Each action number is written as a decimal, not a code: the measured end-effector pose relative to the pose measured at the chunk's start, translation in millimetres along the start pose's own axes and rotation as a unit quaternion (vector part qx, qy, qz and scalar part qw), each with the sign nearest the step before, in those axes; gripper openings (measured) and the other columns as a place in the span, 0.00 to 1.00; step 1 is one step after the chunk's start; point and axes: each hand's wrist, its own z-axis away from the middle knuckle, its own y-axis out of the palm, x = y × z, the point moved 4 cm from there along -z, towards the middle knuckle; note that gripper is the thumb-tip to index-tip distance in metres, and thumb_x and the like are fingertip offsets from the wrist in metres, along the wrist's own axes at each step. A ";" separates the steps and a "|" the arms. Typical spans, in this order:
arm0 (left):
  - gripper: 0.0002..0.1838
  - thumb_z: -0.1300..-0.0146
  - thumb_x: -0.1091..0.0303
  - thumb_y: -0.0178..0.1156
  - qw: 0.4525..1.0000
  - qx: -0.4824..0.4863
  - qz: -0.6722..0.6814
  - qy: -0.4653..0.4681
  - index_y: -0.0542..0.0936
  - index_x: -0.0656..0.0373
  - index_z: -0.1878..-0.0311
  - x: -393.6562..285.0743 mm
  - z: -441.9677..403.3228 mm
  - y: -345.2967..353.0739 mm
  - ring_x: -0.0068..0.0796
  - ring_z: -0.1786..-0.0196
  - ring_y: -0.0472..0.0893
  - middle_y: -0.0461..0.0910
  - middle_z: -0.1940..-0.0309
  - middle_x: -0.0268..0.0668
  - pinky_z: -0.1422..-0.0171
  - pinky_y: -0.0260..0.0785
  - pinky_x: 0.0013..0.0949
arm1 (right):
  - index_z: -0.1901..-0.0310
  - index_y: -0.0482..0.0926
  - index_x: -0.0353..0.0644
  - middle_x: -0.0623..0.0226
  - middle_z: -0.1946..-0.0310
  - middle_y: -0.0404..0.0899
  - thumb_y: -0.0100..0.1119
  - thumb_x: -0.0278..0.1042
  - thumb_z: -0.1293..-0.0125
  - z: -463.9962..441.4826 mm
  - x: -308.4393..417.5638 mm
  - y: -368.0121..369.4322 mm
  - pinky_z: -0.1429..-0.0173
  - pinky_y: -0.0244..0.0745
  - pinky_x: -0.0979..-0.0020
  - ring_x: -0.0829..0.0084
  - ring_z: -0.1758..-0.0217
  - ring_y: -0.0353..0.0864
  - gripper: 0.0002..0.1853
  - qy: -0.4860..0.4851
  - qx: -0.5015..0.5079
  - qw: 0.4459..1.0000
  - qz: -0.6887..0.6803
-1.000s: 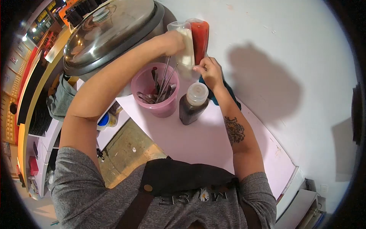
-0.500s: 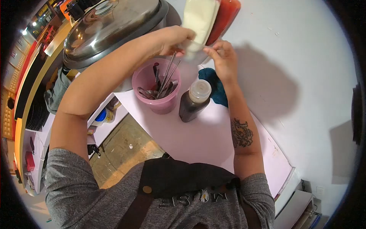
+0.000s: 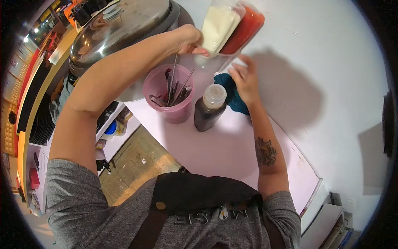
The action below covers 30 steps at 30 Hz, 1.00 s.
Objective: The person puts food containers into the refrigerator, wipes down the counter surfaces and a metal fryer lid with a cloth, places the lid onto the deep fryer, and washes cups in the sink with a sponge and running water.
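White-filled bottle [image 3: 219, 30], near end blurred

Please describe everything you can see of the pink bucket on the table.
The pink bucket is round, open-topped and slightly tapered, with a rim and translucent, plastic-looking walls. It stands upright on the pale table, between the large lidded pot and the dark bottle. Metal-looking utensils lean inside, and two thin rods stick up past the rim. The left hand is beyond it, apparently not touching it. Whether the bucket touches the pot is hidden.
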 end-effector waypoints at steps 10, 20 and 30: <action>0.20 0.50 0.81 0.45 0.989 -0.027 -0.138 -0.049 0.73 0.64 0.52 30.2 -30.4 -6.2 0.36 0.74 0.80 0.77 0.62 0.43 0.75 0.74 0.24 | 0.46 0.65 0.38 0.50 0.52 0.71 0.50 0.54 0.41 1.9 -18.7 4.2 0.38 0.56 0.59 0.53 0.42 0.64 0.30 0.137 0.190 0.932 0.275; 0.23 0.53 0.82 0.42 0.987 -0.025 -0.150 -0.045 0.71 0.64 0.50 31.3 -32.7 -1.4 0.36 0.76 0.79 0.77 0.63 0.42 0.79 0.73 0.25 | 0.44 0.67 0.41 0.58 0.42 0.65 0.41 0.50 0.37 27.1 -97.4 73.0 0.35 0.45 0.49 0.62 0.32 0.51 0.26 -0.137 0.343 0.736 0.568; 0.29 0.56 0.87 0.39 0.977 0.086 -0.179 -0.076 0.67 0.66 0.45 62.0 -45.2 25.4 0.41 0.69 0.80 0.75 0.59 0.48 0.73 0.77 0.31 | 0.38 0.59 0.43 0.61 0.38 0.58 0.49 0.46 0.41 70.4 -84.6 -27.8 0.33 0.42 0.50 0.64 0.32 0.51 0.30 -0.030 0.166 0.832 0.529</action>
